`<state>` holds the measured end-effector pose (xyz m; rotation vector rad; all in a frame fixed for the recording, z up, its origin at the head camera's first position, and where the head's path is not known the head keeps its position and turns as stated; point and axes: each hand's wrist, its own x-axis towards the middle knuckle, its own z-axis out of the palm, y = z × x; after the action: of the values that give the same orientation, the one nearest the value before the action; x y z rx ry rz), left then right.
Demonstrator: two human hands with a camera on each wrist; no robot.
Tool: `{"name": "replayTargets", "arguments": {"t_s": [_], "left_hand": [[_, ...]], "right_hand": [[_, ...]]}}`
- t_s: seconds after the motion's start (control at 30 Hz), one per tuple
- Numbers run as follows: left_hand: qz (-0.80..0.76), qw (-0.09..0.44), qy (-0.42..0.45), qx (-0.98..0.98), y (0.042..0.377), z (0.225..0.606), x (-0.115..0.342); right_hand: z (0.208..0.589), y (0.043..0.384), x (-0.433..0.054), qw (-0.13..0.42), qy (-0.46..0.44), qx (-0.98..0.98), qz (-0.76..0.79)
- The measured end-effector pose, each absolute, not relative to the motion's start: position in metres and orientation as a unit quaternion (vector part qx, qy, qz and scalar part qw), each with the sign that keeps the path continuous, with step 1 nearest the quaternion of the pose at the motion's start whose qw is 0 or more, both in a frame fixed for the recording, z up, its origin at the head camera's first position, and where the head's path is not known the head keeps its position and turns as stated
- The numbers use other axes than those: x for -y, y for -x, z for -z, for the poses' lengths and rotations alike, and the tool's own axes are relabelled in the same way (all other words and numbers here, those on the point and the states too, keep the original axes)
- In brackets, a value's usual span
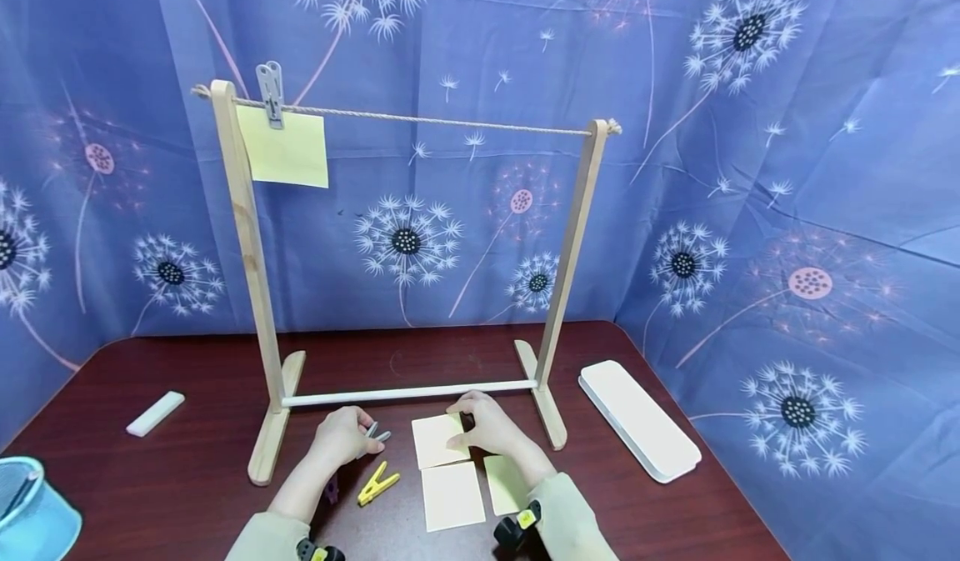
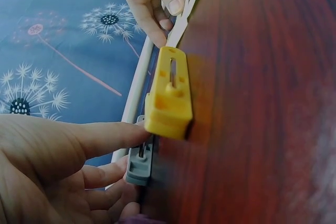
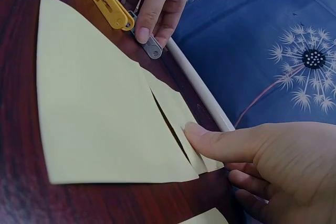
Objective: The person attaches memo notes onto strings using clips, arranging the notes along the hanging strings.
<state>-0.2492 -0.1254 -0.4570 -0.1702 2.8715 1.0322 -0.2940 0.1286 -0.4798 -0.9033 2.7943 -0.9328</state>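
Observation:
My left hand (image 1: pixel 341 438) pinches a grey clothespin (image 2: pixel 139 166) between thumb and fingers, low over the table. Just in front of it lies a yellow clothespin (image 1: pixel 377 486), and a purple clothespin (image 1: pixel 332 489) is partly hidden by the left forearm. With thumb on top, my right hand (image 1: pixel 491 428) pinches the right edge of the farthest pale yellow paper square (image 1: pixel 435 440). A second paper square (image 1: pixel 453 498) lies nearer, right beside that one. The third paper square (image 1: pixel 504 486) is partly covered by the right wrist.
A wooden frame (image 1: pixel 251 252) with a rope (image 1: pixel 450 122) across its top stands behind the hands. A grey clothespin (image 1: pixel 272 94) holds a yellow paper (image 1: pixel 288 152) on the rope. White case (image 1: pixel 637 419) at right; white bar (image 1: pixel 155 413) and blue mesh cup (image 1: pixel 45 511) at left.

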Motion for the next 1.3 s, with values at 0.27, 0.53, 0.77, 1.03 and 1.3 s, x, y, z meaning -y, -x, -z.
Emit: {"name": "replayTargets", "arguments": {"t_s": [0.27,0.53,0.77,1.03,1.3], "left_hand": [[-0.337,0.039,0.046,-0.940,0.247,0.456,0.128],[-0.340,0.034,0.033,-0.939,0.244,0.452,0.132],[-0.334,0.023,0.009,-0.942,0.246,0.457,0.132],[-0.332,0.007,-0.003,-0.943,0.246,0.457,0.129],[-0.339,0.023,0.014,-0.940,0.246,0.456,0.125]], "right_hand": [[0.480,0.294,-0.124,0.031,0.284,-0.902,0.323],[0.480,0.293,-0.118,0.018,0.259,-0.903,0.343],[0.479,0.290,-0.119,0.024,0.241,-0.897,0.371],[0.482,0.293,-0.123,0.024,0.220,-0.883,0.413],[0.484,0.296,-0.126,0.025,0.198,-0.872,0.447]]}}
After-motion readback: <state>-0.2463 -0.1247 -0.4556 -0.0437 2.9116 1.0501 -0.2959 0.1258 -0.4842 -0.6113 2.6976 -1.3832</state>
